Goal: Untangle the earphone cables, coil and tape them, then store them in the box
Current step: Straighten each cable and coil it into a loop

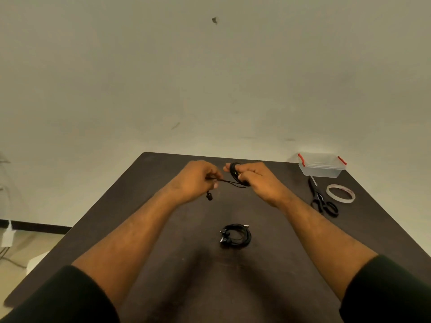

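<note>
You have one view only, a wide-angle camera worn on your head, looking forward and down across the dark desk (163,229) toward the pale wall (210,78) behind it. It sits close above your forearms, which reach in from the bottom corners to your left hand (194,177) and right hand (258,180) near the desk's far edge. The wall fills the upper half of the view, and the floor (14,252) shows at lower left beside the desk.

No legible text; red print on tape roll (340,193) unreadable.
</note>
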